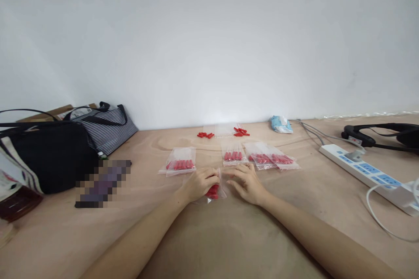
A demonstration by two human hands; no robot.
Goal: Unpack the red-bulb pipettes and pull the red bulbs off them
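My left hand [202, 184] has its fingers curled and pressed onto a clear zip bag [222, 192] low in the middle of the table. Red pieces [213, 191] show inside that bag, partly covered by the fingers. My right hand [246, 183] is just to the right of the bag, its thumb and fingers apart, with nothing visible in it. Beyond the hands lie more clear bags of slim red pieces: a filled bag [180, 161] at left, another bag [234, 155] in the middle, and overlapping bags [273, 157] at right.
Loose red pieces [241, 131] lie at the back beside flat clear bags [221, 129]. A blue-and-white packet [280, 124], a power strip [363, 170] with cables and a black headset [376, 135] stand right. At left are a black bag [55, 152], a striped bag [109, 128] and a blurred dark item [103, 185].
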